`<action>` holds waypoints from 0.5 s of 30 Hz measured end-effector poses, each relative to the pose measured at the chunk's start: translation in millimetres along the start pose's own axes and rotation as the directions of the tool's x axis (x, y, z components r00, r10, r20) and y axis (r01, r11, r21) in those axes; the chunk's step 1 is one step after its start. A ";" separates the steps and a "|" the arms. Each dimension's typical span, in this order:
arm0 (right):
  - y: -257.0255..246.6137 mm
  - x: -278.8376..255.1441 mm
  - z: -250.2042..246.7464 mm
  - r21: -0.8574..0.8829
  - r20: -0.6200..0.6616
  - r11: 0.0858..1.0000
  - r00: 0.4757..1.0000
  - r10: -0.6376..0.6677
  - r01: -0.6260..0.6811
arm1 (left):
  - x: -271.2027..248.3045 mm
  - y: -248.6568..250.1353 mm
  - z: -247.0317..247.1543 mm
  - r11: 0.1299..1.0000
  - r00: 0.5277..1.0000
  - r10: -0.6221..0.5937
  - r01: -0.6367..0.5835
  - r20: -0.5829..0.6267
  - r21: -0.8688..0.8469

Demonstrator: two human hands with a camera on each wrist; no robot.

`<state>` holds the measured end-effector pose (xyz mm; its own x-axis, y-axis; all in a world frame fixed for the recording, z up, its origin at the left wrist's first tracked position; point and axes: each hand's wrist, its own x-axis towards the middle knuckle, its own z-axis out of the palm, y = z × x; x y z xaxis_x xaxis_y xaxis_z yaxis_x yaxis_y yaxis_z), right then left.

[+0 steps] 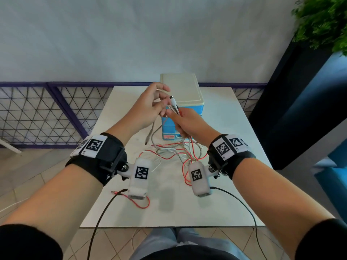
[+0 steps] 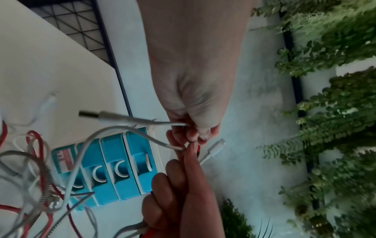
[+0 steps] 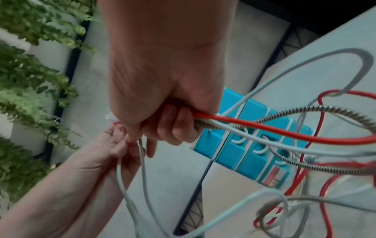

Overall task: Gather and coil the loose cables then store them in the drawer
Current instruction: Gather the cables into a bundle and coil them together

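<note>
Head view shows the right hand (image 1: pixel 185 121) raised over the table (image 1: pixel 221 194), fingers curled tight round a bundle of cables (image 1: pixel 178 152): red, white and a braided silver one. Just beside it, touching at the fingertips, the left hand (image 1: pixel 148 107) pinches a white cable end (image 1: pixel 173 101) between thumb and fingers. From both hands the strands hang down into a loose tangle on the tabletop. Behind the hands stands the blue drawer unit (image 1: pixel 185 102) with a cream top, its drawers pushed in.
</note>
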<state>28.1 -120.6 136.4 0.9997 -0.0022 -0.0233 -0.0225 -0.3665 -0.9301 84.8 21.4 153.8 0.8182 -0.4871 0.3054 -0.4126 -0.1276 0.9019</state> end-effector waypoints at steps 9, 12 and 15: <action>-1.8 12.4 -23.3 -0.066 -0.296 0.998 0.955 -0.012 -0.008 | -15.4 -5.4 -7.4 0.927 0.921 -0.318 0.252 0.226 0.277; 2.5 13.1 -43.9 -0.022 -0.342 0.999 0.939 0.037 -0.048 | -28.1 -21.1 -17.6 0.927 0.909 -0.367 0.341 0.199 0.155; 8.1 9.4 -48.3 -0.038 -0.268 0.998 0.963 0.031 -0.042 | -34.8 -27.5 -23.8 0.925 0.928 -0.362 0.369 0.091 -0.093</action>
<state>37.6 -168.6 146.3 0.9637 -0.2628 0.0475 -0.0645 -0.4015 -0.9136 77.2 62.5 125.6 0.8717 -0.4848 -0.0707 -0.0422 -0.2179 0.9751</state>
